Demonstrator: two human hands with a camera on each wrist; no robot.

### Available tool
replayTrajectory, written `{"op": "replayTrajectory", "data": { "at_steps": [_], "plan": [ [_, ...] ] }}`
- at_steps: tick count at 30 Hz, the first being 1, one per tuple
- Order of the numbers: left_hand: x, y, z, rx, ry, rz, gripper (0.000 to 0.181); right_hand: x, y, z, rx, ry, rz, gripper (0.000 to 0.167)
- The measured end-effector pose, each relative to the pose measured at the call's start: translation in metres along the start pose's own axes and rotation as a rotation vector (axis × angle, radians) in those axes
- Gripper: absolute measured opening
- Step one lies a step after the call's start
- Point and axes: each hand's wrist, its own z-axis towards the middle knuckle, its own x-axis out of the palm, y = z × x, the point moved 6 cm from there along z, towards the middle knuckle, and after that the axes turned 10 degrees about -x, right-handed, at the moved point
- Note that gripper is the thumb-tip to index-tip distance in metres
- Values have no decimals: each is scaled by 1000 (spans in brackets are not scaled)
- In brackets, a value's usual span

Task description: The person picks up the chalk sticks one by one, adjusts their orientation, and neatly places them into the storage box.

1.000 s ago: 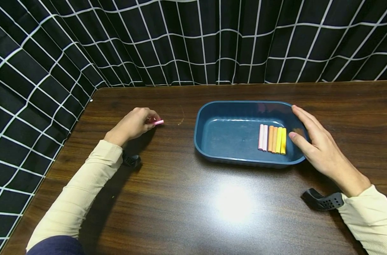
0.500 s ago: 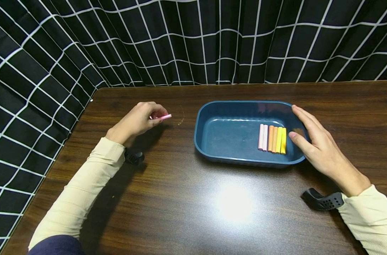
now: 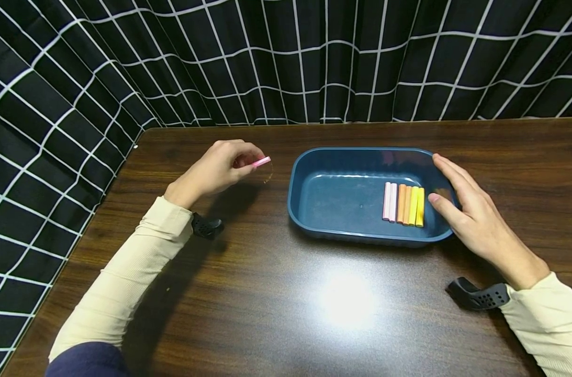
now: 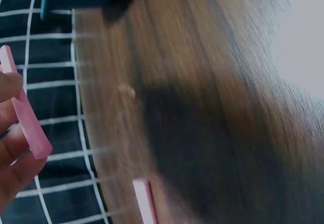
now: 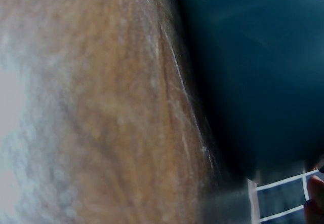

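My left hand [image 3: 220, 165] pinches a pink chalk stick [image 3: 261, 162] above the table, left of a blue plastic bin [image 3: 333, 232]. In the left wrist view the held chalk stick [image 4: 29, 120] lies between thumb and fingers. Another pink chalk stick [image 4: 145, 201] is on the table there; the left hand hides it in the head view. My right hand [image 3: 476, 222] holds the bin's right end, thumb over the rim and fingers along the outside. Inside, a row of pale pink chalk [image 3: 390, 202], orange chalk [image 3: 404, 204] and yellow chalk [image 3: 416, 207] lies side by side near that end.
The brown wood table [image 3: 267, 293] carries a bright light glare in front of the bin. Black curtain with a white grid [image 3: 304, 63] hangs behind and to the left. A faint chalky mark [image 3: 269, 179] shows between the left hand and the bin.
The left hand has lifted the pink chalk stick off the table and carried it right and away from me, closer to the bin. My right hand stays at the bin's end.
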Motion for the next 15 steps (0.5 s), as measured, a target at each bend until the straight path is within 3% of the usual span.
{"op": "replayTrajectory", "data": {
  "at_steps": [15],
  "plan": [
    [8,-44,10,-4,62,-116,21,0,0,0,-3,0,1,64]
  ]
}}
